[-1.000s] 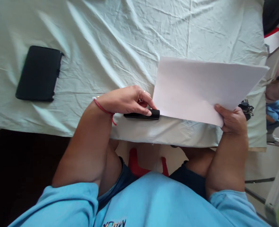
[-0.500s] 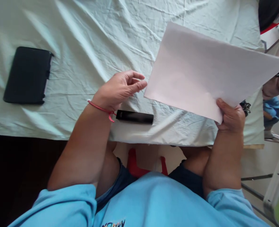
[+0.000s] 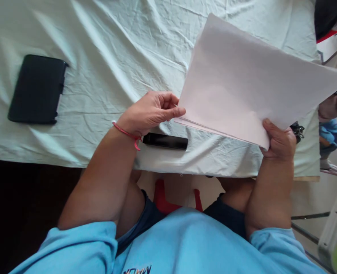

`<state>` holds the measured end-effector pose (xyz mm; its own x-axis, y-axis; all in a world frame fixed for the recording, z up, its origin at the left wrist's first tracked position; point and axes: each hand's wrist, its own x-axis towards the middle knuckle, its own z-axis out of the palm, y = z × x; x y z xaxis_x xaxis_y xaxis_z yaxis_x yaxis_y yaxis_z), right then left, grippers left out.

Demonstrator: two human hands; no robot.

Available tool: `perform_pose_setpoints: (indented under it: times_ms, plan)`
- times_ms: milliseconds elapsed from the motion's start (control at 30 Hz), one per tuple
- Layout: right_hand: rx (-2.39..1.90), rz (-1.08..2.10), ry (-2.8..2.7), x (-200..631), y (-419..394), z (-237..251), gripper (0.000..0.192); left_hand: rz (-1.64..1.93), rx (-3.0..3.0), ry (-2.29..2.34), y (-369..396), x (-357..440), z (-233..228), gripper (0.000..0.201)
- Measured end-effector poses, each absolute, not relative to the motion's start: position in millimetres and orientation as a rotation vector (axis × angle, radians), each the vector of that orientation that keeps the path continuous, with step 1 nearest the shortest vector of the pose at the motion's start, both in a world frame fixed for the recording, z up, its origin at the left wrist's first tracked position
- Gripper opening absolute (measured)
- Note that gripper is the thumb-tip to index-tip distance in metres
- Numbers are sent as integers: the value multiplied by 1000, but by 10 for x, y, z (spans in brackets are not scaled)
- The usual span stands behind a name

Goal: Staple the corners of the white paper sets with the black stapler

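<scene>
Two hands on paper stack (image 3: 242, 87): right hand (image 3: 279, 139) clamps near corner, left hand (image 3: 151, 110) pinches left edge; long axis left-right, tilted up off tabletop (image 3: 114, 57).

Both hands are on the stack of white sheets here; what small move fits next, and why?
Probably the left hand peels one sheet off: its fingertips pinch the paper stack's near corner, where the edges have fanned apart, while the right hand grips the other corner.
</scene>
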<state>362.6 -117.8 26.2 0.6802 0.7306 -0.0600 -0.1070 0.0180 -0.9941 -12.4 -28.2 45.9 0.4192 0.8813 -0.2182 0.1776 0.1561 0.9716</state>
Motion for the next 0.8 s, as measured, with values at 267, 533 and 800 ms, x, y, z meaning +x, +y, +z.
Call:
perform_pose_setpoints:
  times_ms: [267, 533, 800]
  plan:
    - [-1388, 706, -570, 3619, -1164, 232, 46, 697, 1371, 1059, -298, -141, 431, 54]
    - [-1400, 700, -553, 3630, -1157, 222, 50, 624, 1394, 976, -294, -141, 442, 37]
    - [-1403, 699, -560, 3643, -1162, 209, 50, 801, 1255, 1035, -310, -66, 436, 63]
